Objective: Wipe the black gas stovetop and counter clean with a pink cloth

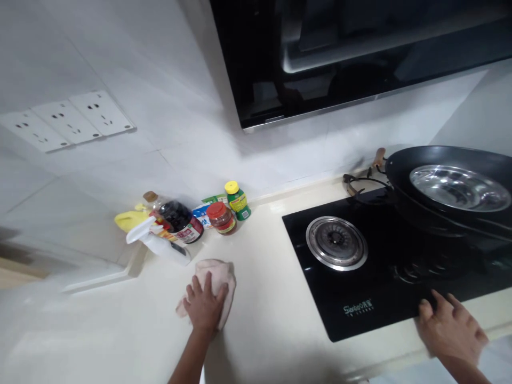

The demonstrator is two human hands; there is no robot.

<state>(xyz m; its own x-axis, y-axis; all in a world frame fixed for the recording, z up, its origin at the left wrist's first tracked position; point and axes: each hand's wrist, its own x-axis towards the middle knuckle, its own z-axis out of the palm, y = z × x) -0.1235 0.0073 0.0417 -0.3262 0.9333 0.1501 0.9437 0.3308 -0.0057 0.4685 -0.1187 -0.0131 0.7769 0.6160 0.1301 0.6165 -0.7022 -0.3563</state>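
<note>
A pale pink cloth [219, 273] lies bunched on the cream countertop. My left hand [206, 308] is on top of it, fingers spread and slightly bent, holding it down against the surface. At the front edge of the black glass hob [384, 277], my right hand [450, 325] rests with its fingers loosely apart and nothing seen in them; it is a little blurred. Just beyond the cloth stand a white spray bottle [160, 242], tilted over, a leaning bottle of dark sauce [180, 218], a red-lidded jar [222, 218] and a green bottle with a yellow cap [239, 201].
A black wok [404, 176] with a shiny metal bowl [460, 188] in it stands on the hob's right side. The left burner [336, 242] is uncovered. A range hood [360, 58] overhangs the back. Wall sockets [70, 121] are at upper left.
</note>
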